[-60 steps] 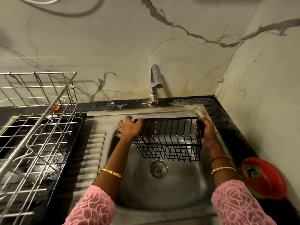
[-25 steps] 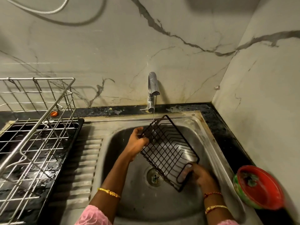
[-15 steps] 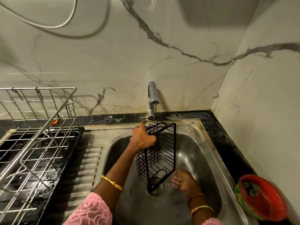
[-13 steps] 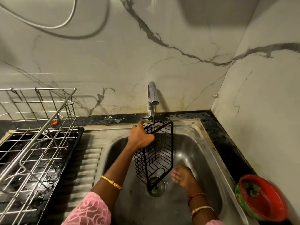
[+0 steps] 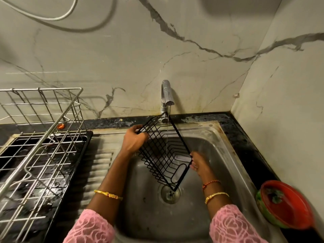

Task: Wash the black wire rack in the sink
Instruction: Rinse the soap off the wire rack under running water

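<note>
The black wire rack [image 5: 164, 151] stands tilted on end in the steel sink [image 5: 226, 155], its lower corner over the drain [image 5: 170, 193]. A thin stream of water from the tap [image 5: 166, 95] runs down through its wires. My left hand [image 5: 134, 140] grips the rack's upper left edge. At the rack's lower right edge my right hand [image 5: 199, 163] holds the frame with its fingers against the wire.
A large silver wire dish rack [image 5: 35, 146] on a black tray stands on the left counter. A red and green bowl [image 5: 287, 204] sits on the dark counter at the right. Marble walls close in behind and to the right.
The rack has been turned from level, held at both ends, onto its end in the sink. My right hand let go briefly and has now come back to the lower right edge.
</note>
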